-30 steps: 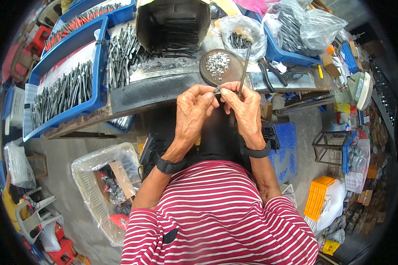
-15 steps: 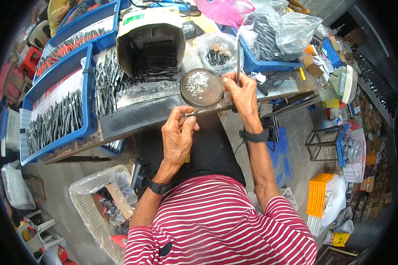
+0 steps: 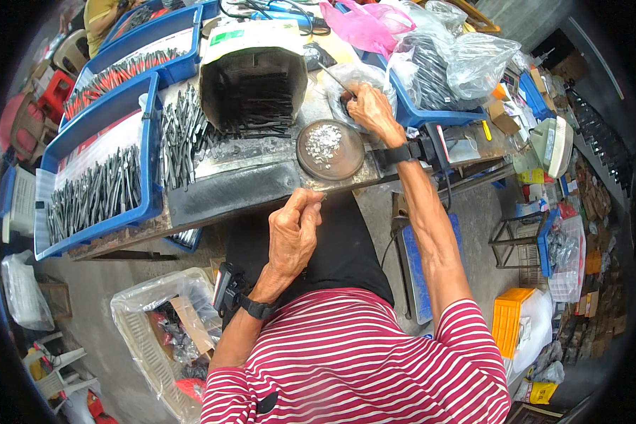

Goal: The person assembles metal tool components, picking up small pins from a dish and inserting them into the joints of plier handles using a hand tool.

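My left hand (image 3: pixel 293 230) is in front of the table edge, thumb and fingers pinched together. What they hold is too small and covered to make out. My right hand (image 3: pixel 374 112) reaches over an open clear plastic bag (image 3: pixel 336 79) with small dark pieces inside, mostly hidden by the hand. In its fist is a thin rod-like tool (image 3: pixel 336 78), slanting up to the far left. Between the hands, near the edge, a round brown dish (image 3: pixel 355 161) carries a heap of small silvery-white bits (image 3: pixel 324 143).
An open carton (image 3: pixel 253 53) of dark strips lies behind the dish. Blue trays (image 3: pixel 152 152) of dark slim pieces line the left. Another blue tray (image 3: pixel 442 116) with bagged dark parts is at the back right. A plastic-lined crate (image 3: pixel 138 332) stands on the floor.
My right hand has moved away from beside the dish, up over the plastic bag, and the rod has tipped from upright to slanting left. My left hand has shifted slightly down and right, still pinched.
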The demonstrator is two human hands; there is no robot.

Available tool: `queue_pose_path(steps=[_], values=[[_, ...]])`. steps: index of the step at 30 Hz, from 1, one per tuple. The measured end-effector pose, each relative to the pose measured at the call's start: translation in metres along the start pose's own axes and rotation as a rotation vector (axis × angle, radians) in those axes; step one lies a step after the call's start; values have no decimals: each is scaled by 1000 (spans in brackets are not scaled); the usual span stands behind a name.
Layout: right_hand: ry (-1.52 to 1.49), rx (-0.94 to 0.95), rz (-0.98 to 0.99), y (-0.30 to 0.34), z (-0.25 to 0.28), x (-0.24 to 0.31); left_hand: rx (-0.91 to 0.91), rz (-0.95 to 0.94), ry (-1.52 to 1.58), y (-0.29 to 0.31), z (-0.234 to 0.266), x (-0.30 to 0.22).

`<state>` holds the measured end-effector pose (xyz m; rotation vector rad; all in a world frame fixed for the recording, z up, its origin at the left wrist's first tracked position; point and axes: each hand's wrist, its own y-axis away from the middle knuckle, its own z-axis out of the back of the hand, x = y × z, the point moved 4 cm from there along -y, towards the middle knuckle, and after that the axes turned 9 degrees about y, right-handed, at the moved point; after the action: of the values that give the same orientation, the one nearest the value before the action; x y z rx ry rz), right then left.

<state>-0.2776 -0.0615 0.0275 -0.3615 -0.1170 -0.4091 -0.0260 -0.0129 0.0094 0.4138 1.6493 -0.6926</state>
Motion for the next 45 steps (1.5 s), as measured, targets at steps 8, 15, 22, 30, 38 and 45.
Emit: queue_pose_path(steps=[8, 15, 22, 30, 38, 45], values=[[12, 51, 128, -2, -14, -6, 22, 37, 6, 2, 2, 2], [79, 167, 120, 6, 7, -1, 27, 68, 28, 4, 4, 7], [101, 172, 69, 12, 9, -8, 31, 75, 46, 6, 5, 8], [76, 174, 176, 11, 3, -23, 27, 149, 205, 6, 7, 10], [160, 99, 105, 17, 7, -8, 11, 202, 333, 7, 7, 8], [216, -9, 149, 22, 6, -8, 26, 195, 376, 5, 7, 5]])
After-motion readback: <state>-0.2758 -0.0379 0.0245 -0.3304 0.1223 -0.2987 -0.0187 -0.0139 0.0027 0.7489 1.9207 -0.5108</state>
